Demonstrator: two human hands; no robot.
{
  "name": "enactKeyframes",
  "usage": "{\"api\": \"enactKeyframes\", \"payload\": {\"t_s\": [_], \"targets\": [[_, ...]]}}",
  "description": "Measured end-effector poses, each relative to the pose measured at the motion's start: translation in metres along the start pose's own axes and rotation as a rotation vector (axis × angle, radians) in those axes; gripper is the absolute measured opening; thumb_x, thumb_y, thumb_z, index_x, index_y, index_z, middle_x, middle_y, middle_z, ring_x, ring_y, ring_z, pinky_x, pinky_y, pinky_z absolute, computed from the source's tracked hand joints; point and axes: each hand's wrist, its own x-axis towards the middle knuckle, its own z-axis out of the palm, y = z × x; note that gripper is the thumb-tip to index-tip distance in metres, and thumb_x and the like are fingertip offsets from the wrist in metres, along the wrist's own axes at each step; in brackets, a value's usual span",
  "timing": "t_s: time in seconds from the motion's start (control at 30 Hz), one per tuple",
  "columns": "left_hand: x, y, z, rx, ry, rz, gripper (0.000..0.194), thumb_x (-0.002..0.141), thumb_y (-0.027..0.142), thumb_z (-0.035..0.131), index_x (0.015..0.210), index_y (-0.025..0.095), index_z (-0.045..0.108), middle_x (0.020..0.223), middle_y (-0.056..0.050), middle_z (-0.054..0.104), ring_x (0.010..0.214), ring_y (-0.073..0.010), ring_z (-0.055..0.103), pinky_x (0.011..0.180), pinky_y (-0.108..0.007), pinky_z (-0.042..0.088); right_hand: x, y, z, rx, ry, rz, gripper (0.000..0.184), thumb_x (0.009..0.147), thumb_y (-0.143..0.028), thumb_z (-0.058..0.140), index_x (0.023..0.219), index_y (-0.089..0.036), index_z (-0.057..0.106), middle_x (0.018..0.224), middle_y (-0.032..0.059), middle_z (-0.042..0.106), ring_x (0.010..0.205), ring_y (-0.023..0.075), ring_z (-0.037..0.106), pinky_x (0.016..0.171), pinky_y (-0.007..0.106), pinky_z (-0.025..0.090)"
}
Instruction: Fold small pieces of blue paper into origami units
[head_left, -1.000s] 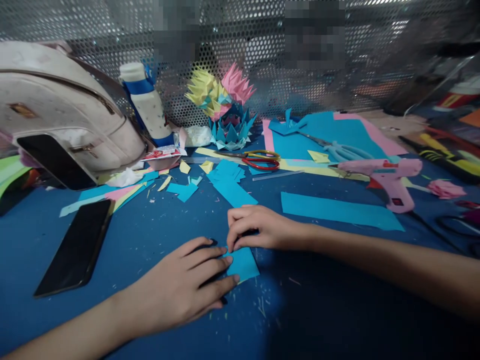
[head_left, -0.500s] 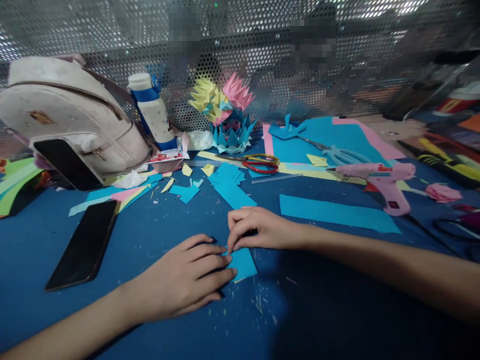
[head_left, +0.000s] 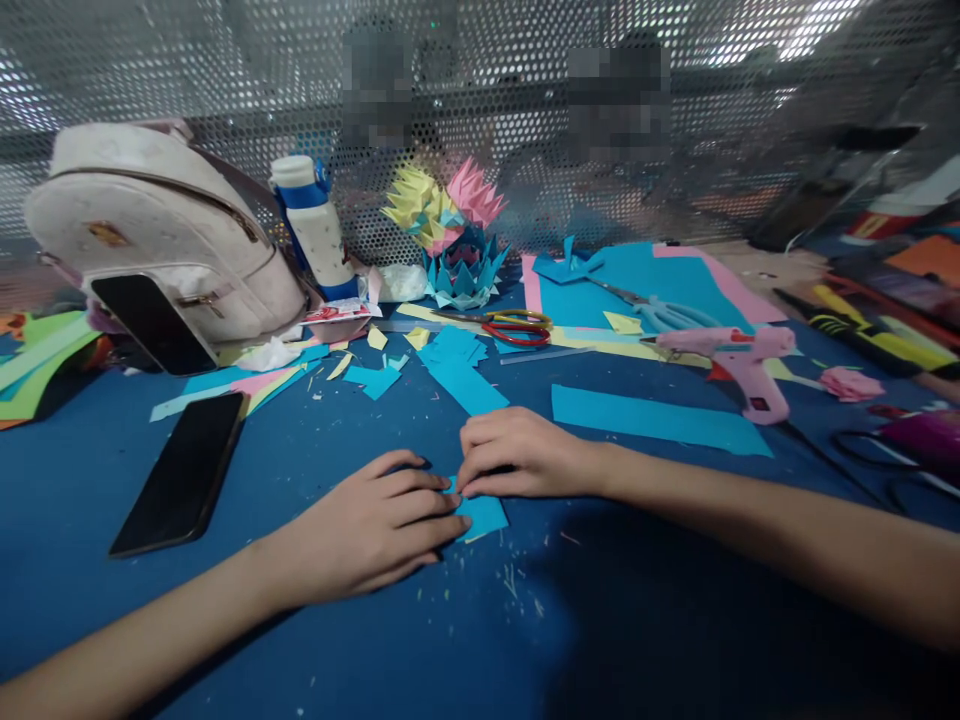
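Note:
A small piece of blue paper lies on the dark blue table, partly hidden under my fingers. A thin yellow edge shows along its lower side. My left hand rests flat with its fingers stretched over the paper's left part. My right hand is closed, its fingertips pinched together at the paper's upper edge, touching it near the left fingertips. Just behind the hands lie blue paper strips, and a longer blue strip is beyond the right forearm.
Red and yellow-handled scissors, a pink glue gun and light-blue pliers lie at the back. Folded paper flowers stand by the mesh panel. At left are a phone, a backpack and a bottle.
The view has shifted a little, so the scene sits slightly differently. My right hand has barely changed its pinch at the paper; my left hand still lies on it.

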Motion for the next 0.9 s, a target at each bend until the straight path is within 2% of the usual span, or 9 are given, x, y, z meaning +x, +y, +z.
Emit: {"api": "enactKeyframes", "payload": {"t_s": [0.17,0.27,0.37,0.57,0.73,0.9], "targets": [[0.001,0.001,0.000,0.007,0.028,-0.003,0.035,0.097,0.023,0.042,0.131,0.018,0.048,0.118,-0.008,0.064,0.115,-0.0237,0.053,0.106,-0.044,0.028,-0.003,-0.007,0.002,-0.260,0.019,-0.092,0.034,0.097,-0.033,0.044,0.079,-0.016,0.067,0.070,0.0027,0.057,0.069,0.0144,0.048,0.063,0.027,0.032],[0.000,0.002,0.000,0.017,0.045,-0.005,0.036,0.097,0.025,0.044,0.132,0.018,0.047,0.117,-0.008,0.064,0.114,-0.0241,0.053,0.105,-0.044,0.030,-0.012,-0.018,0.003,-0.410,0.007,-0.094,0.033,0.098,-0.031,0.041,0.081,-0.017,0.065,0.069,0.0022,0.055,0.066,0.0151,0.045,0.060,0.029,0.028],[0.000,0.002,0.000,0.013,0.055,-0.002,0.036,0.097,0.027,0.044,0.132,0.018,0.048,0.117,-0.008,0.065,0.114,-0.0244,0.054,0.105,-0.044,0.030,-0.027,-0.032,0.002,-0.491,-0.017,-0.057,0.031,0.097,-0.029,0.040,0.080,-0.018,0.063,0.070,0.0021,0.056,0.065,0.0158,0.042,0.059,0.030,0.023],[0.001,0.002,0.000,-0.013,0.064,-0.005,0.035,0.097,0.025,0.044,0.131,0.019,0.050,0.116,-0.008,0.065,0.114,-0.0246,0.054,0.106,-0.044,0.029,-0.046,-0.053,0.005,-0.487,-0.063,0.067,0.028,0.099,-0.031,0.036,0.097,-0.020,0.062,0.072,0.0011,0.057,0.066,0.0172,0.041,0.059,0.031,0.022],[0.001,0.002,0.000,-0.016,0.061,0.002,0.037,0.096,0.025,0.045,0.132,0.019,0.049,0.117,-0.008,0.065,0.114,-0.0250,0.054,0.105,-0.044,0.031,-0.040,-0.045,0.008,-0.594,0.001,0.120,0.030,0.099,-0.030,0.038,0.090,-0.018,0.064,0.072,0.0021,0.059,0.067,0.0171,0.041,0.058,0.031,0.021],[0.001,0.002,-0.001,-0.020,0.051,0.005,0.036,0.096,0.024,0.046,0.131,0.021,0.050,0.118,-0.007,0.064,0.113,-0.0244,0.054,0.105,-0.045,0.032,-0.031,-0.033,0.005,-0.601,0.032,0.134,0.035,0.099,-0.028,0.036,0.088,-0.015,0.066,0.073,0.0041,0.062,0.069,0.0170,0.046,0.059,0.030,0.026]]}}
